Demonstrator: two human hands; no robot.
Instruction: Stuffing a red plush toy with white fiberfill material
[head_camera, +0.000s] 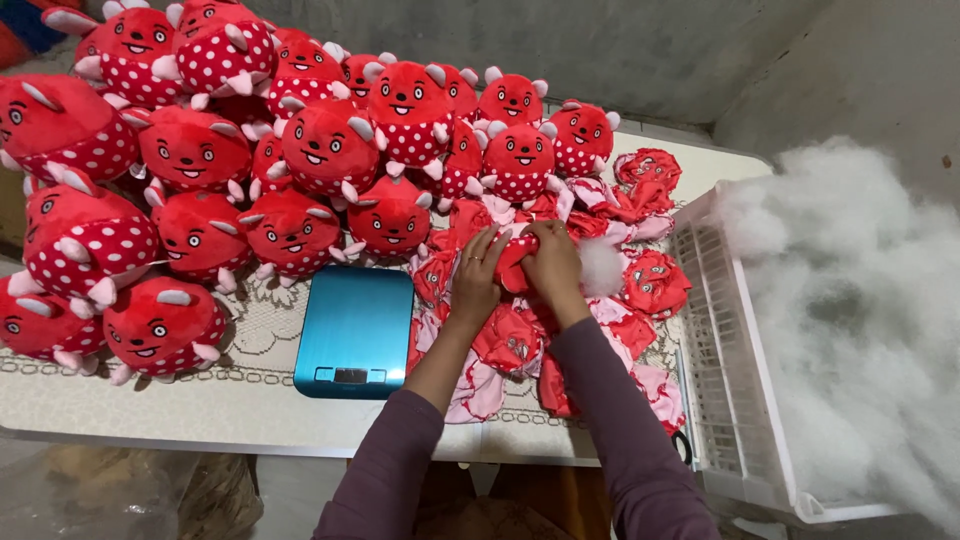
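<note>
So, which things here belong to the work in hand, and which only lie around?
In use: left hand, right hand, red toy skin, white stuffing tuft.

Lying about: blue scale, stuffed toys, empty skins, white basket, stuffing pile.

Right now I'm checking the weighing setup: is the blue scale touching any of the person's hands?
Apart. The head view shows the blue scale left of the left hand, with bare tablecloth between them.
</note>
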